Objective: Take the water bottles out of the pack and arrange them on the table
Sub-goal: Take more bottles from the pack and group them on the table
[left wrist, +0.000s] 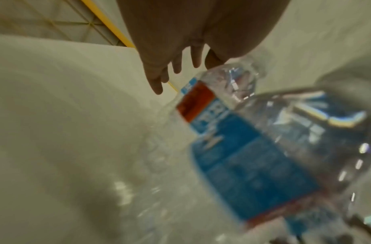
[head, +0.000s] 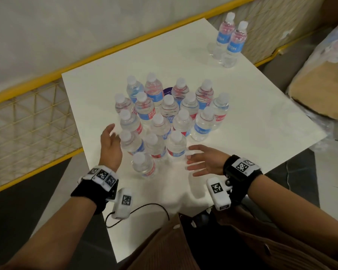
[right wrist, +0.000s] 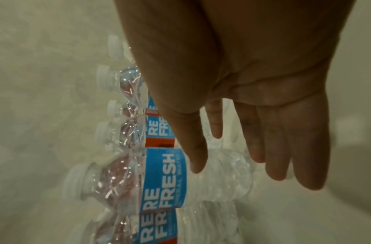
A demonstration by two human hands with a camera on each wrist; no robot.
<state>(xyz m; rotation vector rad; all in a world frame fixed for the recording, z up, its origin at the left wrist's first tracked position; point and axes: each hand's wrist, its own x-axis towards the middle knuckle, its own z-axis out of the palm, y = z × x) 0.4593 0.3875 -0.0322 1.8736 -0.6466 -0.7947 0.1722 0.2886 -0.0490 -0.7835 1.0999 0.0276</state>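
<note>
2 hands: the left hand (head: 110,142) and right hand (head: 205,159) hold nothing, fingers straight, flanking the near bottles, probably to nudge them together.
Cluster: clear plastic water bottles with blue-and-red labels (head: 176,145) stand upright, unwrapped, mid-table.
Pair: 2 matching bottles (head: 229,40) stand well apart at the far corner.
Surface: white square table (head: 252,114).

Yellow wire fence (head: 27,117) beside table; cardboard box (head: 318,90) at right.
</note>
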